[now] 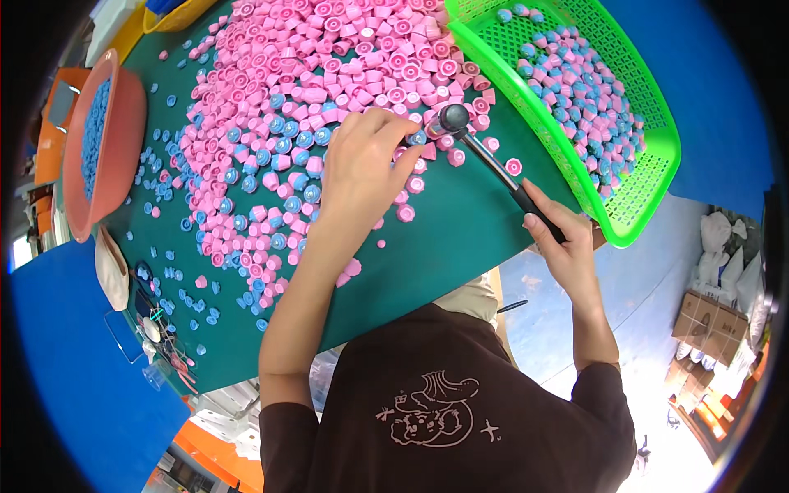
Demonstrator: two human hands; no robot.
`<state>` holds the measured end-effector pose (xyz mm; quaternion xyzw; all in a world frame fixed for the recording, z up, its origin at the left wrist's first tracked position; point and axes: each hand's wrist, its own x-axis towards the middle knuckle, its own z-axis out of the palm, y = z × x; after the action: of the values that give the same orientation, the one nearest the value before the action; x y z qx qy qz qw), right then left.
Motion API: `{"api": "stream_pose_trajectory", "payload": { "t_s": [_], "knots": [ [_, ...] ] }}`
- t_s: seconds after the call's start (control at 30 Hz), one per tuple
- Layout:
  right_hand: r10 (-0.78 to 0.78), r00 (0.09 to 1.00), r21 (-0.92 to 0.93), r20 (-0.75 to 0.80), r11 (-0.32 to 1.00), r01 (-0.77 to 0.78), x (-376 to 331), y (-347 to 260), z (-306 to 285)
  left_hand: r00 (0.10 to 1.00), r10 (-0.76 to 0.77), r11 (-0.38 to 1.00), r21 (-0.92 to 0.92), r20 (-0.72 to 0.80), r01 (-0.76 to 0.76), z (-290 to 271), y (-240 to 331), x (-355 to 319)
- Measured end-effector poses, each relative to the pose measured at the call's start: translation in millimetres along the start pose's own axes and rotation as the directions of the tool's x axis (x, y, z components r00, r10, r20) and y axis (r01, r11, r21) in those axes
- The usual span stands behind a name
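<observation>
My left hand (366,164) rests on the green table (444,238) at the edge of a big heap of pink caps (345,57). Its fingertips pinch a pink cap with a blue insert (419,138). My right hand (559,242) grips the black handle of a small mallet (485,156). The mallet's dark head sits right beside the pinched cap. Several pink caps fitted with blue inserts (271,164) lie left of my left hand.
A bright green basket (649,172) at the right holds assembled pink and blue caps. A salmon bowl (123,140) of blue inserts stands at the left. Loose blue inserts (185,296) dot the table's left part. Cardboard boxes (707,320) sit on the floor.
</observation>
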<state>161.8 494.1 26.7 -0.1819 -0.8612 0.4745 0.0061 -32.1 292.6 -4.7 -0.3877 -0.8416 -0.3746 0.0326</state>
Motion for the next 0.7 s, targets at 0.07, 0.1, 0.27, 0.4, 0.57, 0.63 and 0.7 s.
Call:
{"api": "stream_pose_trajectory", "payload": {
  "t_s": [0.07, 0.1, 0.27, 0.4, 0.57, 0.63, 0.7],
  "knots": [
    [-0.052, 0.999, 0.027, -0.013, 0.998, 0.053, -0.2, 4.6, 0.6, 0.999, 0.001, 0.999, 0.042, 0.037, -0.003, 4.0, -3.3, 3.0],
    [-0.048, 0.999, 0.03, -0.017, 0.998, 0.048, 0.2, 7.7, 1.2, 0.999, 0.005, 0.999, 0.041, 0.043, -0.007, 5.4, -4.1, 4.3],
    [-0.128, 0.991, -0.005, -0.041, 0.992, 0.128, 2.7, 9.9, 1.7, 0.999, -0.012, 0.999, 0.048, 0.051, 0.009, 5.6, -5.3, 8.3],
    [-0.092, 0.996, -0.014, -0.005, 0.996, 0.092, 4.5, 1.1, -2.4, 0.998, -0.03, 0.999, 0.04, 0.058, 0.028, 3.5, -2.4, 10.5],
    [-0.298, 0.951, -0.127, -0.085, 0.95, 0.286, 3.2, -14.7, 1.5, 0.998, -0.059, 0.998, 0.014, -0.001, 0.059, -18.5, 0.4, 9.9],
    [-0.27, 0.963, -0.206, -0.019, 0.943, 0.26, 7.0, -15.7, 6.3, 0.994, -0.066, 0.997, 0.033, -0.087, 0.069, -38.6, -6.4, 1.5],
    [-0.241, 0.969, -0.272, 0.046, 0.931, 0.245, 11.1, -15.0, 9.7, 0.978, -0.157, 0.986, 0.028, -0.139, 0.163, -67.7, -8.7, -10.1]
  ]
}}
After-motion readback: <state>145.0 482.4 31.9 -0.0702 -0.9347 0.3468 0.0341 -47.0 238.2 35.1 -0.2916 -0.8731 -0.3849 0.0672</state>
